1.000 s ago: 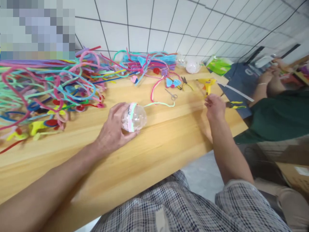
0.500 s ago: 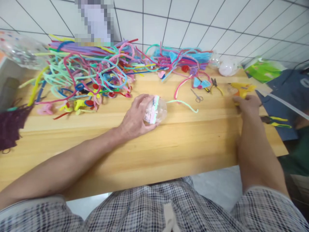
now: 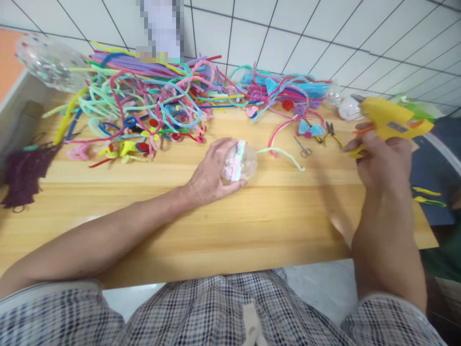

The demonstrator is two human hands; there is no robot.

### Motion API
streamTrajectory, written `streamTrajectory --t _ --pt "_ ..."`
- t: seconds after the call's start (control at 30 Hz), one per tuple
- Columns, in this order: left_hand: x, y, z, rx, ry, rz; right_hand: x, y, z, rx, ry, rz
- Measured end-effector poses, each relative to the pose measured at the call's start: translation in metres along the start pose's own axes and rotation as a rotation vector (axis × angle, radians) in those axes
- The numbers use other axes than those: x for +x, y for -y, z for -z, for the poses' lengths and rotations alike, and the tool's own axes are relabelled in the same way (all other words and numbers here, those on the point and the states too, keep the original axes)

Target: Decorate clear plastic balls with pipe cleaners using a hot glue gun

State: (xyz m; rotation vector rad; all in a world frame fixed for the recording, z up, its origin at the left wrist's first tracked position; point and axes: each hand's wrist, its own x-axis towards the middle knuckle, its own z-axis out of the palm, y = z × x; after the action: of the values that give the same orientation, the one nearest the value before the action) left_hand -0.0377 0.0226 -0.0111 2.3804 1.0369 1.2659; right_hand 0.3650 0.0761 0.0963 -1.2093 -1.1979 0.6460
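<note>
My left hand (image 3: pixel 214 170) is closed round the side of a clear plastic ball (image 3: pixel 248 162) on the wooden table. Pale green and pink pipe cleaner strips (image 3: pixel 237 161) band the ball's middle. A loose end of light green pipe cleaner (image 3: pixel 283 153) trails from it to the right. At the right, my right hand (image 3: pixel 382 161) grips a yellow glue gun (image 3: pixel 389 117), raised above the table with its nozzle toward the far left. Small scissors (image 3: pixel 303 147) and yellow-handled pliers (image 3: pixel 333 136) lie to the left of that hand.
A tangled heap of coloured pipe cleaners (image 3: pixel 144 101) spreads along the back left, with blue bundles (image 3: pixel 306 89) further right. A white ball (image 3: pixel 349 108) stands near the tiled wall (image 3: pixel 288 29). Dark purple fabric (image 3: pixel 29 170) lies at the left edge. More pliers (image 3: pixel 428 197) rest at the right.
My right hand has lifted the glue gun off the table, up and to the right. My left hand stays on the ball. The view has shifted slightly.
</note>
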Motion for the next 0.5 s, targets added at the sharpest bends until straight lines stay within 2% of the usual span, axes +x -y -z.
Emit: streamTrajectory --t 0.13,0.27,0.37,0.5 --pt "0.0 0.001 0.0 0.044 0.0 0.017 -0.055 0.034 -0.042 -0.001 0.331 -0.094" --pt "-0.001 0.001 0.001 0.042 0.009 0.037 -0.086 0.037 -0.057 -0.104 0.574 -0.164" --pt "-0.001 0.0 0.0 0.04 0.011 0.041 -0.093 0.029 -0.059 -0.151 0.678 -0.152" --pt "0.0 -0.002 0.0 0.022 -0.013 0.02 -0.094 0.025 -0.059 -0.191 0.741 -0.157"
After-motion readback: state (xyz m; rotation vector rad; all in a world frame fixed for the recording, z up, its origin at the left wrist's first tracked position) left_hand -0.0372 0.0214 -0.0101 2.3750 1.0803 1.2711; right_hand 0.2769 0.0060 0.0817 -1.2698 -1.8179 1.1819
